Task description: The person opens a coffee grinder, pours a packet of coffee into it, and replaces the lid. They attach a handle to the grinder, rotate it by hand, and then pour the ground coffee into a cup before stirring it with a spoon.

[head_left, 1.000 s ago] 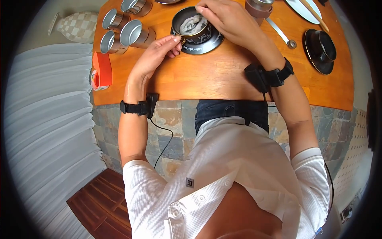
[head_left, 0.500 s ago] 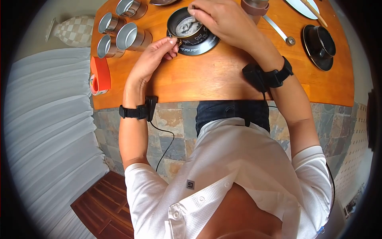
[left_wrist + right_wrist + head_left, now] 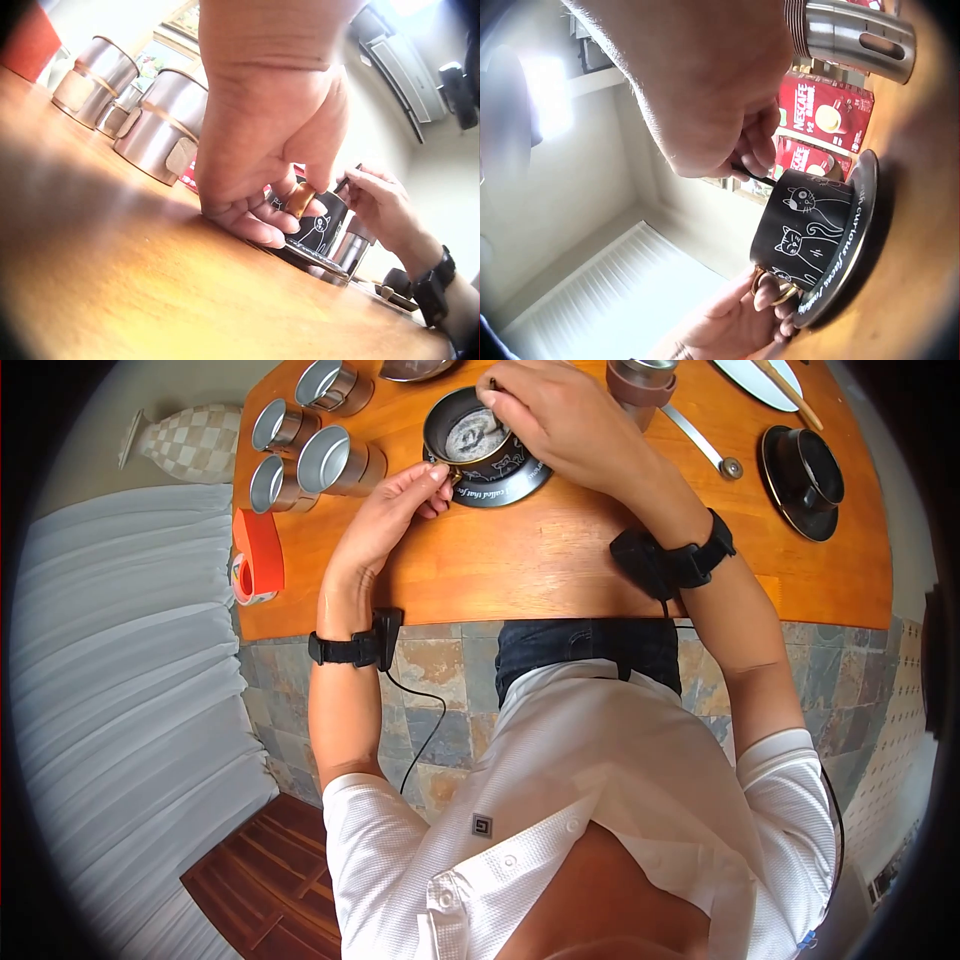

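Observation:
A black cup with white cat drawings (image 3: pixel 801 229) stands on a black saucer (image 3: pixel 503 493) with white lettering. Pale foamy liquid (image 3: pixel 474 436) shows inside it in the head view. The left hand (image 3: pixel 397 510) pinches the cup's gold handle (image 3: pixel 301 199) between thumb and fingers. Above the rim, the right hand (image 3: pixel 562 422) holds a thin dark utensil (image 3: pixel 754 175) that slants into the cup; its lower end is hidden in the right wrist view.
Several steel cups (image 3: pixel 333 461) stand at the left, near an orange-red object (image 3: pixel 259 549). Red Nescafe boxes (image 3: pixel 826 109) are behind the cup. To the right are a metal strip (image 3: pixel 694 438), another black cup (image 3: pixel 808 468) on a saucer and a white plate (image 3: pixel 752 382).
The right hand has shifted slightly over the cup, with the utensil still held. The left hand keeps its pinch on the handle. The head view has moved a little.

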The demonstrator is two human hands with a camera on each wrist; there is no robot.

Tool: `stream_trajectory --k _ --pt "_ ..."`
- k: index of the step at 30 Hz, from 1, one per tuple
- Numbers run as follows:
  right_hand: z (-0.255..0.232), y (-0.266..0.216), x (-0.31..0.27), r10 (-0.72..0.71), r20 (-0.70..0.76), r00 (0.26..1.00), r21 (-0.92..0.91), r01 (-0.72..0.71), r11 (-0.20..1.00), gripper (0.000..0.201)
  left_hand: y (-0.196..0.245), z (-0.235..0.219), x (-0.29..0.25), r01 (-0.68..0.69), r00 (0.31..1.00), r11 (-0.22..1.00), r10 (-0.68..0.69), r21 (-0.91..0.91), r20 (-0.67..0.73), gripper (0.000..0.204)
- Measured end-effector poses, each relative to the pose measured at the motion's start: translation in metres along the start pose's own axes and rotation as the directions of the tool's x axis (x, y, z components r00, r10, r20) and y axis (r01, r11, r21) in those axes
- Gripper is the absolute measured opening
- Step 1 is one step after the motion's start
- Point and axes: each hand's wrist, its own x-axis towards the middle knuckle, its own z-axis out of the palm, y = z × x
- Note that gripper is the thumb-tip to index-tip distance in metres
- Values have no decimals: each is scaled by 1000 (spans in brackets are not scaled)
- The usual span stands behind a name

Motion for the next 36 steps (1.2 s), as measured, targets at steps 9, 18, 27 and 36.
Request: stream_trajectory --k 9,18,27,36 --pt "2 4 -3 85 64 994 146 -94 985 21 3 1 -1 1 1000 1000 -1 -8 7 32" --pt "25 10 -10 7 81 997 136 -18 990 18 4 1 -1 -6 1000 1000 6 10 19 32" --pt "5 3 -4 14 68 998 9 -15 1000 17 3 0 0 -4 1000 1000 4 -2 18 33" --pt "-1 1 0 -22 29 999 -6 22 1000 19 0 -1 0 -16 1000 1000 16 -3 17 32"
